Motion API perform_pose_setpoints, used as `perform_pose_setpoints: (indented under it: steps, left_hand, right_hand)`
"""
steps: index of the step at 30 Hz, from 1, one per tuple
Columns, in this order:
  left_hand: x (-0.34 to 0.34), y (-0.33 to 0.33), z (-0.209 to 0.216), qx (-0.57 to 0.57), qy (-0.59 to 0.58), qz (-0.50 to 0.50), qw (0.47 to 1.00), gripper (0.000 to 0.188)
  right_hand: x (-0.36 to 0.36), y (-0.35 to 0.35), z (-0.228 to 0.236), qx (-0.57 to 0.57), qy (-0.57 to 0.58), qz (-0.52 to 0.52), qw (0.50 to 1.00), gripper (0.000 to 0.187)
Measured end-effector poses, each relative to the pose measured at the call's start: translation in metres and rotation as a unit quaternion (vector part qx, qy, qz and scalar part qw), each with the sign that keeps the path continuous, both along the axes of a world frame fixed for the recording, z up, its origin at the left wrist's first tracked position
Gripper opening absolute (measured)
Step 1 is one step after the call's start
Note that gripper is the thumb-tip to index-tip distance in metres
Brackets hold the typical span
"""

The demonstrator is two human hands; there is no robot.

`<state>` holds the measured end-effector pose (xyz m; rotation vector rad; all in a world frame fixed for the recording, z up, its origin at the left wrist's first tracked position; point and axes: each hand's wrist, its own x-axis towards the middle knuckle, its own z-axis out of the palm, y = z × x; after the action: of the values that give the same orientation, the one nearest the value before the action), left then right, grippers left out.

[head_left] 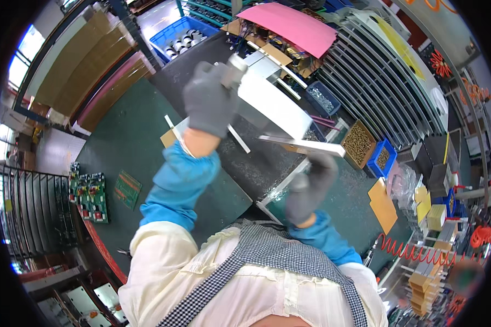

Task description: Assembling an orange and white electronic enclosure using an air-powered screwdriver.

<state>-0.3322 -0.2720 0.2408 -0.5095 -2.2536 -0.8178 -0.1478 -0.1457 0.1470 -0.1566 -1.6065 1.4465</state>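
1. Right hand [313,188]: above the near-right part of the tabletop [120,128]. Your gloved fingers appear closed on the right part of a white bar [311,146]; motion blur hides the exact contact.
2. White bar: it lies crosswise in view, left end overlapping the case's near edge. You cannot tell from this angle whether the two touch. Support the bar firmly and level, so that its free end does not scrape the case.
3. Loose parts: a thin white strip [238,139] lies on the dark mat [256,171], left of the case. Lower nothing onto it.
4. Fastener trays: a brown tray [369,156] and a blue tray [373,168] stand toward the tabletop's right edge. The bar's right end passes close to the brown one in view; swing it with care.
5. White case [275,103]: on the dark mat, toward the tabletop's far edge. It should be steady before you apply pressure.
6. Left hand [210,101]: beside the case's far-left end, fingers curled around a short silver piece [234,71], too blurred to identify. Move it deliberately, clear of the white face.
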Motion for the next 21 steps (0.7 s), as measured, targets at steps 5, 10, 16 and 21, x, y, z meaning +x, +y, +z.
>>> perform_pose_setpoints:
  steps: [5,10,16,21]
  left_hand:
    - [0.056,0.079,-0.055,0.032,-0.164,-0.231,0.959,0.047]
    - [0.101,0.109,-0.069,-0.029,-0.309,-0.447,0.839,0.058]
    - [-0.028,0.078,-0.12,-0.129,-0.285,-0.204,0.928,0.06]
    - [-0.096,0.067,-0.151,-0.239,-0.206,-0.225,0.922,0.067]
  right_hand:
    - [0.039,0.066,0.038,0.085,-0.055,-0.155,0.983,0.044]
    - [0.098,0.111,0.043,-0.178,-0.052,-0.209,0.96,0.019]
    - [0.156,0.149,0.018,-0.076,-0.072,-0.249,0.963,0.019]
    - [0.167,0.157,-0.009,-0.033,-0.118,-0.305,0.944,0.017]
